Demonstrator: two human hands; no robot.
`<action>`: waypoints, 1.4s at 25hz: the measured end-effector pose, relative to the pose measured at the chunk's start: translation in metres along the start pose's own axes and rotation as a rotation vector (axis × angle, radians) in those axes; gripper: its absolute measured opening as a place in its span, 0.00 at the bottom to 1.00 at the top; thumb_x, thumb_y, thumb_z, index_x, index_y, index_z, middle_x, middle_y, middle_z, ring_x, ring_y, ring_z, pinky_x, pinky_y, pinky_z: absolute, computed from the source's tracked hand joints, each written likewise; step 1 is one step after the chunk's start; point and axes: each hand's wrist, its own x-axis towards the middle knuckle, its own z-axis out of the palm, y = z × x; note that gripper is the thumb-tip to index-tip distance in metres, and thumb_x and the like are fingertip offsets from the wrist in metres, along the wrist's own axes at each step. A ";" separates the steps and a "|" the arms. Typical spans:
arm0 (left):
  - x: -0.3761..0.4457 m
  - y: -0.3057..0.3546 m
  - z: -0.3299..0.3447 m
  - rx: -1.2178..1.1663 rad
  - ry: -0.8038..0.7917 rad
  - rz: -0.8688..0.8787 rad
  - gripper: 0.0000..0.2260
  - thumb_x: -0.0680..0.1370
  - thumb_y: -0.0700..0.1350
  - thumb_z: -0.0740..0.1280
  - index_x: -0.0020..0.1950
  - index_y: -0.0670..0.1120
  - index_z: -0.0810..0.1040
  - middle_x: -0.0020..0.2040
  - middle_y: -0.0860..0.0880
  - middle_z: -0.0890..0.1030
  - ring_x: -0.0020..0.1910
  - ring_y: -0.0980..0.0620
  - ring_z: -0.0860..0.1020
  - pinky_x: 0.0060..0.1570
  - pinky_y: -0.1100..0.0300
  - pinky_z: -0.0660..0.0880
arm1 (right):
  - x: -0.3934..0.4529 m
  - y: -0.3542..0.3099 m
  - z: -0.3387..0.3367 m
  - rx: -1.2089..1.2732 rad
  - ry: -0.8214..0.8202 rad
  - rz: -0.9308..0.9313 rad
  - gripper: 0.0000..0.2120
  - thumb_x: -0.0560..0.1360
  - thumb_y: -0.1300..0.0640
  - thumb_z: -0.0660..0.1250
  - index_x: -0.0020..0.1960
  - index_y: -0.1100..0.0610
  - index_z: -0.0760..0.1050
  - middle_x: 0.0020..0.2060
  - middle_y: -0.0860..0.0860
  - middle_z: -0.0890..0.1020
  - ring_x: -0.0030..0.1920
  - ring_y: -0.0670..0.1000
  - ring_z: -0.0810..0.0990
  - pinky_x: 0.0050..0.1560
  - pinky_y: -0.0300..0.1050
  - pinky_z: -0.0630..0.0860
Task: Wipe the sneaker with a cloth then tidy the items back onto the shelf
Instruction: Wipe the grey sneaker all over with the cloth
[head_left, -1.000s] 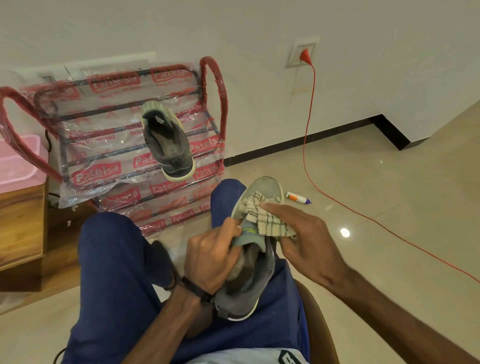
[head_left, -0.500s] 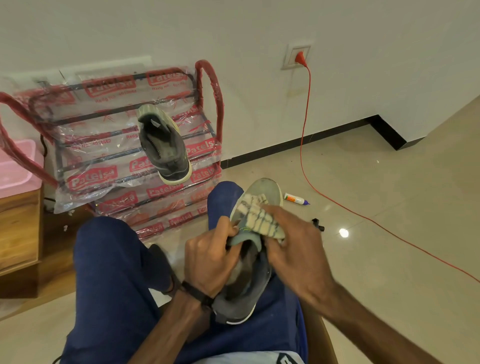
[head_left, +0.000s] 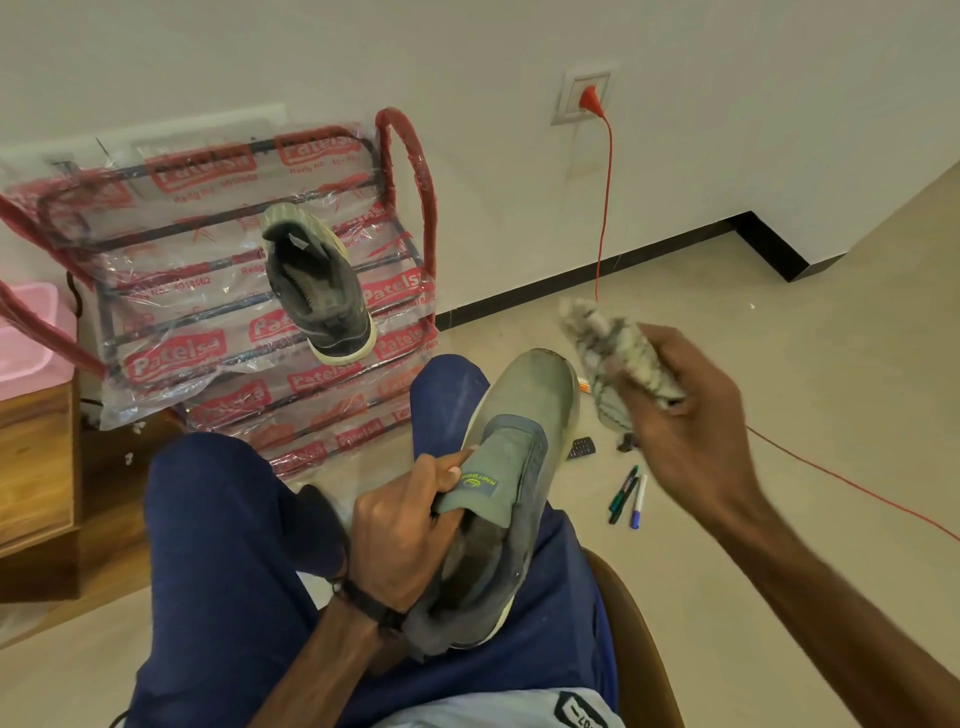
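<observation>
A grey-green sneaker (head_left: 519, 457) rests on my right thigh, toe pointing away from me. My left hand (head_left: 405, 530) grips its tongue and collar. My right hand (head_left: 680, 415) is off to the right of the shoe, above the floor, clutching a crumpled checked cloth (head_left: 613, 353), which looks blurred. The cloth is clear of the sneaker. The matching sneaker (head_left: 317, 286) sits tilted on the middle rails of the red shelf (head_left: 405, 171), which is wrapped in printed plastic.
Markers (head_left: 631, 496) and a small black object (head_left: 581, 447) lie on the tiled floor right of my knee. A red cable (head_left: 602, 208) runs from the wall socket across the floor. A wooden cabinet (head_left: 36, 457) with a pink tub stands left.
My right hand has lifted the cloth off the sneaker's toe and swung it out to the right. The left hand keeps its hold on the shoe.
</observation>
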 end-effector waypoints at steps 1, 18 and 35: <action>0.000 0.000 0.001 0.007 -0.005 0.004 0.13 0.85 0.57 0.58 0.51 0.49 0.72 0.33 0.49 0.84 0.29 0.55 0.78 0.29 0.61 0.73 | -0.005 0.003 0.007 -0.068 -0.073 -0.060 0.18 0.77 0.67 0.68 0.62 0.48 0.78 0.52 0.39 0.83 0.52 0.41 0.82 0.49 0.38 0.80; 0.013 0.014 0.001 0.001 -0.349 -0.003 0.15 0.76 0.47 0.74 0.62 0.51 0.77 0.49 0.55 0.85 0.43 0.57 0.80 0.38 0.61 0.76 | 0.005 0.021 -0.004 -0.255 -0.099 -0.155 0.27 0.74 0.70 0.64 0.69 0.51 0.76 0.59 0.43 0.81 0.57 0.43 0.81 0.54 0.45 0.83; 0.003 0.024 0.006 -0.021 -0.194 -0.069 0.02 0.74 0.37 0.70 0.46 0.42 0.80 0.43 0.48 0.81 0.41 0.52 0.76 0.42 0.66 0.71 | -0.033 0.017 -0.003 -0.175 -0.637 -0.259 0.28 0.74 0.67 0.64 0.71 0.48 0.74 0.67 0.40 0.78 0.67 0.39 0.75 0.66 0.36 0.72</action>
